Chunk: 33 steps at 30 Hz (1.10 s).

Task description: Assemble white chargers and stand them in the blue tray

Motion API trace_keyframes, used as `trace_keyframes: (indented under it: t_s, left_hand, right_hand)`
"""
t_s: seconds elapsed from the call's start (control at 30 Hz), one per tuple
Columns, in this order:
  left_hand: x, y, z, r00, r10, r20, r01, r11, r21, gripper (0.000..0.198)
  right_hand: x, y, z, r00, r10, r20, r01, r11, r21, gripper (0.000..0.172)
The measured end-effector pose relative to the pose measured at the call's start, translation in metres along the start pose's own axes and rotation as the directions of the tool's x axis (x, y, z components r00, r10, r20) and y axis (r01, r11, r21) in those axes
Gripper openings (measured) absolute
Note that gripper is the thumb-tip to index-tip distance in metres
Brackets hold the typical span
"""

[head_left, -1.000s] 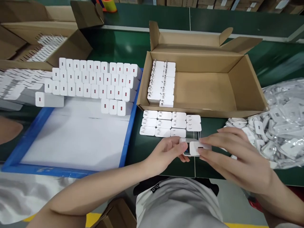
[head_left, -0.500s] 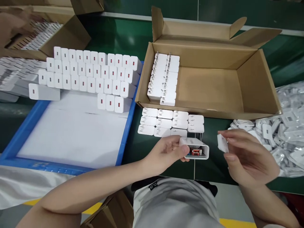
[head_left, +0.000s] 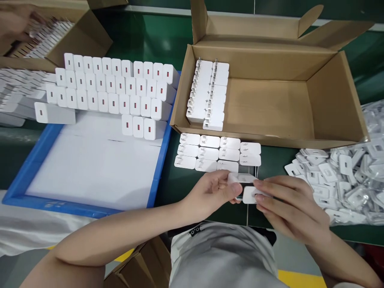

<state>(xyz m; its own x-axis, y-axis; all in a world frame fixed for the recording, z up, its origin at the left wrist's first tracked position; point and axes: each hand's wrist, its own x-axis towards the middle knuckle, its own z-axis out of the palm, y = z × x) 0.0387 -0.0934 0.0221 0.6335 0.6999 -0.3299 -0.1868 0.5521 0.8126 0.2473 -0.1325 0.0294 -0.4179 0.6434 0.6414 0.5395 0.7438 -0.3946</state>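
Note:
My left hand (head_left: 214, 190) is closed around a white charger housing (head_left: 240, 178), its open end turned to the right and towards me. In my right hand (head_left: 292, 206) a small white end cap (head_left: 249, 195) is pinched by the fingers. The cap sits right in front of the housing's opening and covers most of it; whether the two touch I cannot tell. Just beyond my hands, several white chargers (head_left: 207, 153) stand in rows on the green table with their metal prongs up. To the right lies a heap of loose white caps (head_left: 327, 172).
An open cardboard box (head_left: 270, 108) stands behind, with two columns of chargers at its left end. At left, a blue-rimmed tray (head_left: 160, 168) carries several rows of chargers with red ports. Another person's hand (head_left: 18, 24) reaches into a second box (head_left: 81, 38) at far left.
My right hand has moved left, bringing the cap from beside the heap to the housing's open end. The red port inside the housing is now hidden. My left hand has stayed nearly still.

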Motion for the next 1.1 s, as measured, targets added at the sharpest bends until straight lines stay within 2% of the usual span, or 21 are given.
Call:
trace_keyframes:
  t_s: [0.17,0.37,0.5,0.63,0.73,0.83,0.97,1.1]
  left_hand:
    - [0.0029,-0.0038,-0.0014,1.0,0.008,0.007,-0.008,1.0,-0.001,0.047]
    - [0.0041,-0.0062,-0.0031,0.999,0.031,0.011,-0.031,0.999,0.031,0.048]
    - [0.0031,-0.0047,-0.0029,0.998,0.046,0.034,-0.047,0.998,0.045,0.046]
    - [0.0038,-0.0036,-0.002,0.999,0.04,0.033,-0.04,0.999,0.011,0.042]
    - [0.0043,-0.0048,-0.0031,1.0,0.003,0.009,-0.002,0.999,-0.033,0.041]
    - [0.0036,-0.0063,-0.0046,0.999,-0.041,0.004,0.041,0.997,-0.063,0.046]
    - [0.002,-0.0056,-0.0029,0.994,-0.077,0.074,0.09,0.98,-0.179,0.051]
    - [0.0024,-0.0044,0.0,0.981,-0.105,0.164,0.157,0.924,-0.349,0.041]
  right_hand:
    - [0.0038,-0.0021,0.0031,1.0,0.015,-0.013,-0.015,1.0,0.003,0.036]
    - [-0.0017,0.0009,0.0045,0.993,0.12,-0.021,-0.115,0.98,0.165,0.067]
    - [-0.0031,0.0016,0.005,0.987,0.159,-0.014,-0.151,0.96,0.235,0.072]
    - [-0.0014,0.001,0.0033,0.995,0.097,0.021,-0.099,0.974,0.203,0.061]
    - [0.0005,-0.0006,0.0017,0.997,0.043,0.057,-0.052,0.985,0.164,0.047]
    - [0.0019,-0.002,0.001,0.997,0.023,0.074,-0.034,0.989,0.144,0.039]
    - [0.0032,-0.002,0.0019,0.996,0.068,0.062,-0.077,0.984,0.16,0.035]
    - [0.0033,0.0001,0.0028,0.989,0.139,0.044,-0.145,0.974,0.174,0.032]
